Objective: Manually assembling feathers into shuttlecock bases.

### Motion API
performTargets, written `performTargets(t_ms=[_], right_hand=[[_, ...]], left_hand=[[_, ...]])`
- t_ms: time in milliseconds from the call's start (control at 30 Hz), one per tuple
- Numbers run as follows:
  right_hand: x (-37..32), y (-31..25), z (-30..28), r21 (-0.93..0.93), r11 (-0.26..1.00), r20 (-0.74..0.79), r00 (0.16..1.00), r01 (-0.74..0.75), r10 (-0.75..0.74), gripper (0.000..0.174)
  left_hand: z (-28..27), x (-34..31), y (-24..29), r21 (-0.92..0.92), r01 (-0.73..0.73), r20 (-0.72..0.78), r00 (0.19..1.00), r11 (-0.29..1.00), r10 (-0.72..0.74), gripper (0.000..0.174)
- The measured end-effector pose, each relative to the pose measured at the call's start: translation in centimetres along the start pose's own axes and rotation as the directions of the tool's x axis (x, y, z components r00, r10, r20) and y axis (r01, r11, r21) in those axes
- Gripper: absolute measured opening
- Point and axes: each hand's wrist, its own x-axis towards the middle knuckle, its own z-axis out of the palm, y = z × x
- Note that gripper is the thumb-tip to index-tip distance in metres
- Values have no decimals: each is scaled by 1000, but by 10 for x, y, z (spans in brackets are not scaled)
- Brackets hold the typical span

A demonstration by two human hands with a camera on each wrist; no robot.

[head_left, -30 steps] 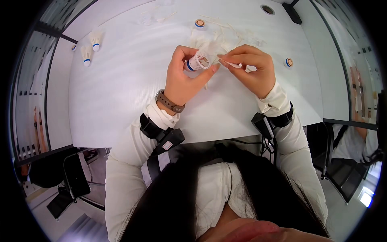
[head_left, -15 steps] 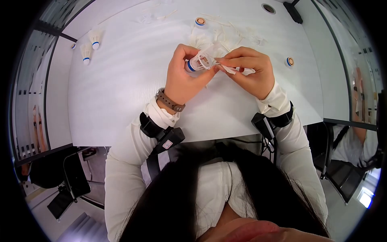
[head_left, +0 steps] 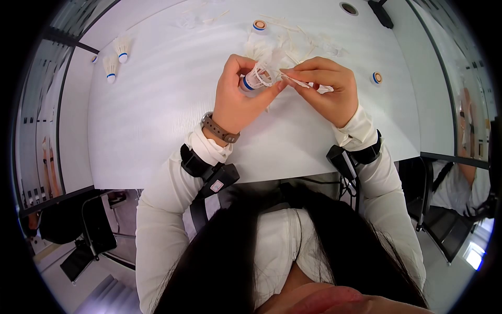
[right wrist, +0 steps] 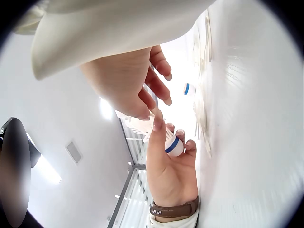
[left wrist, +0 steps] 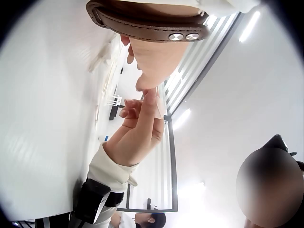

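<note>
My left hand (head_left: 235,99) holds a shuttlecock (head_left: 252,81) with a white base and a blue band, its skirt pointing toward my right hand. The skirt shows open white ribs with a few feather vanes. My right hand (head_left: 330,93) pinches a white feather (head_left: 299,82) between thumb and index finger, right at the skirt's rim. Both thumbs nearly meet there. In the right wrist view the base of the shuttlecock (right wrist: 175,146) rests among the left fingers, and the right hand (right wrist: 126,78) comes in from above.
Loose feathers and shafts (head_left: 285,23) lie scattered beyond my hands. One cork base (head_left: 259,25) with a blue band sits among them, another base (head_left: 377,77) at the right. Two whole shuttlecocks (head_left: 110,69) lie at the left near the partition. A cable hole (head_left: 348,9) is at the back.
Both hands stay in nearly the same place. The pinched feather hung lower half a second ago and now lies flatter, with the right fingertips slightly shifted.
</note>
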Motion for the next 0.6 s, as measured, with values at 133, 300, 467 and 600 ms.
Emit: performTargets(t_ms=[133,300,467,600], right_hand=[[1,-1,0,-14,1000,-15,1000,6,-6,27],[1,0,-1,-3,1000,0,1000,0,0,30],[0,1,0,3,1000,16,1000,8,-8,32],[0,2,0,7,1000,24,1000,-2,2,29]], left_hand=[[0,1,-4,-1,-30,-2,1000,1000,30,46],[1,1,-1,-3,-30,2,1000,1000,30,46],[-3,0,0,59,-31,62,998,998,27,41],[-3,0,0,57,-9,66,998,998,5,41]])
